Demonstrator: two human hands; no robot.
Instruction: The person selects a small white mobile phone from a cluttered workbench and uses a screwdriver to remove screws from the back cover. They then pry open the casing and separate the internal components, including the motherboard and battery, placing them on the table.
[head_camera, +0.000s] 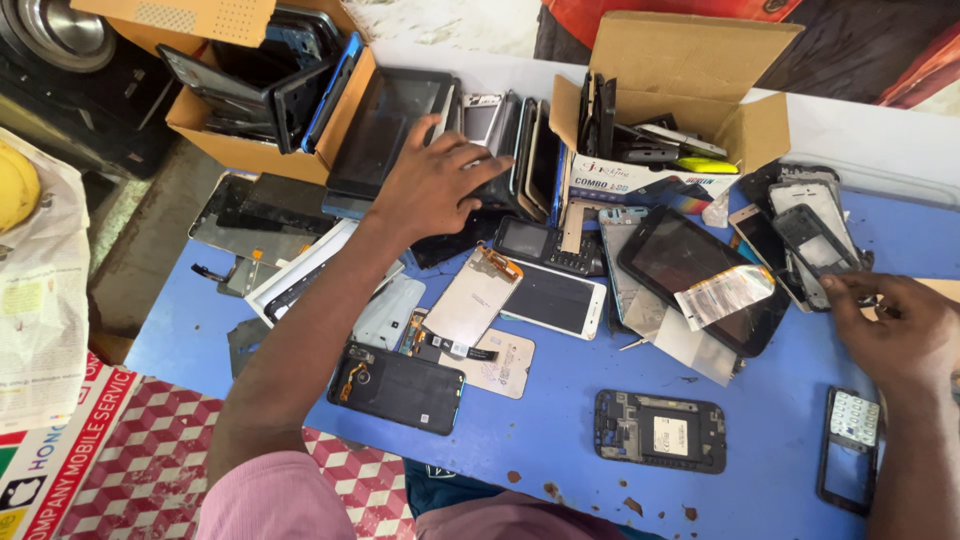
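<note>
My left hand (437, 185) reaches toward the far edge of the blue counter (560, 420), fingers spread and curled down over a row of phone panels (515, 150) that stand on edge, leaning against one another with their long axes running from the far edge back toward me. The fingertips press on the tops of those panels, but I cannot tell whether any one of them is actually gripped. Just to the left of that hand lies a dark tablet screen (385, 130), tilted up against a cardboard box (260, 150) full of more screens at the far left corner. My right hand (890, 325) rests near the right edge, fingers loosely bent, thumb and forefinger touching the lower end of a dark phone frame (815, 245) whose long axis slants from the far edge toward the right edge; it looks lightly pinched rather than lifted. A black tablet (690, 270) with a clear plastic strip across it lies between my hands. Near the close edge sit a bare phone chassis (660, 430) lying crosswise and a keypad frame (850, 445) pointing lengthwise toward me.
</note>
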